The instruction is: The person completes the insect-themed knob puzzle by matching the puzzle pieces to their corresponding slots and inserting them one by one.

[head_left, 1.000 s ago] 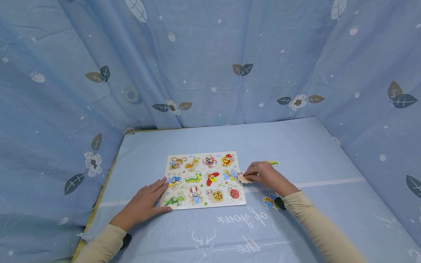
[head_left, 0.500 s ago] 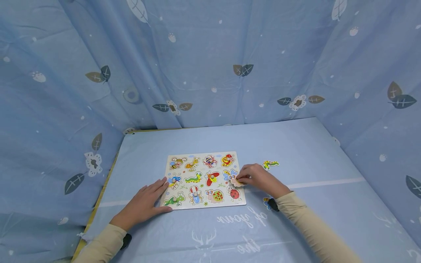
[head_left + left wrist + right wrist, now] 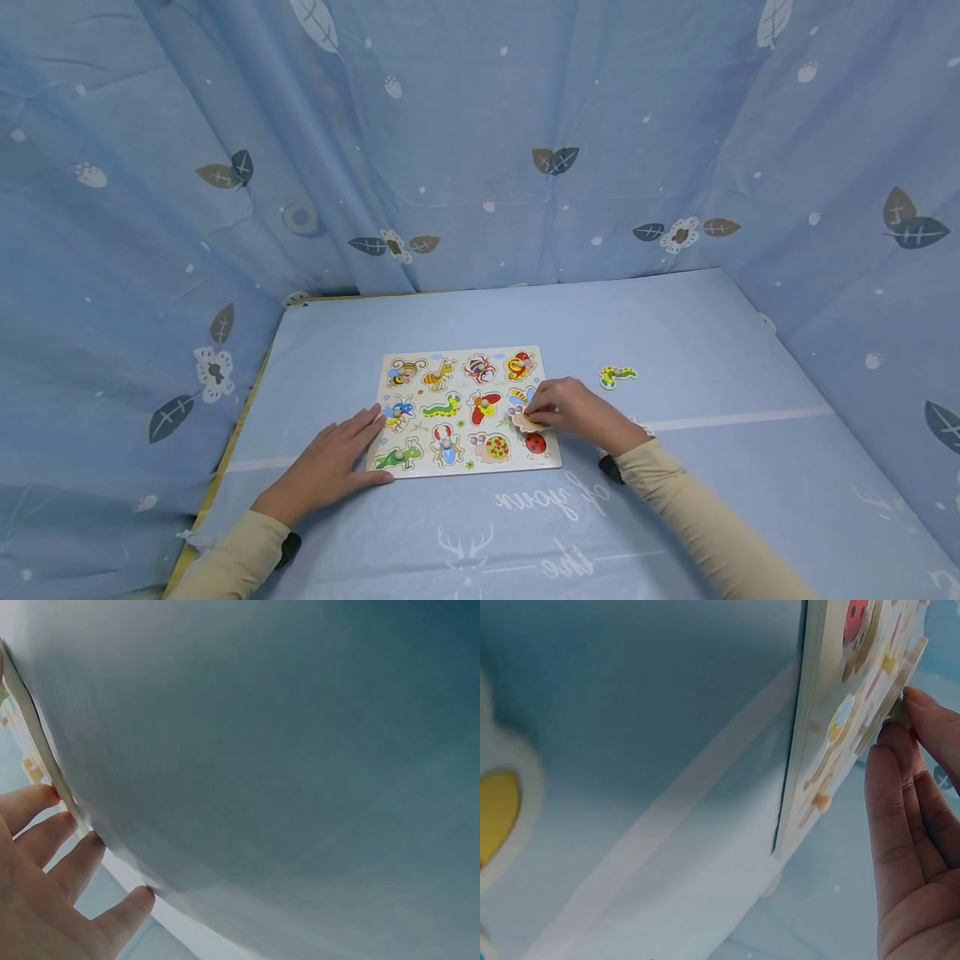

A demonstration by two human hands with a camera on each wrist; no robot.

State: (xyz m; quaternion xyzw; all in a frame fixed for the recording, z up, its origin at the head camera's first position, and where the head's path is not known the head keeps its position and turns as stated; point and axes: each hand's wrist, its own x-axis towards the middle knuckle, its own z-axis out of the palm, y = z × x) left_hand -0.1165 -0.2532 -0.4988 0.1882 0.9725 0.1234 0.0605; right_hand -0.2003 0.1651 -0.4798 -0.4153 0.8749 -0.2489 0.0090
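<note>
A wooden insect peg puzzle board (image 3: 468,400) lies on the table. Along its left edge rests my left hand (image 3: 330,458), fingers spread and fairly straight; the left wrist view shows the fingertips against the board's edge (image 3: 37,735). My right hand (image 3: 573,408) pinches a pale, pinkish puzzle piece (image 3: 525,422) between thumb and fingers, over the board's right side. In the right wrist view that piece (image 3: 892,697) is tilted and seen edge-on, apart from the board. Its knob is hidden by the fingertips. A red ladybird (image 3: 535,443) lies just below it on the board.
A green and yellow caterpillar piece (image 3: 617,377) lies right of the board. Another loose piece, yellow with a white border (image 3: 499,814), shows at the left of the right wrist view; the right wrist mostly covers it in the head view. Blue curtains (image 3: 480,167) surround the table.
My right hand has moved left with the pale piece, from the board's right edge to above its right column. The caterpillar piece has come into full view. My left hand has stayed put.
</note>
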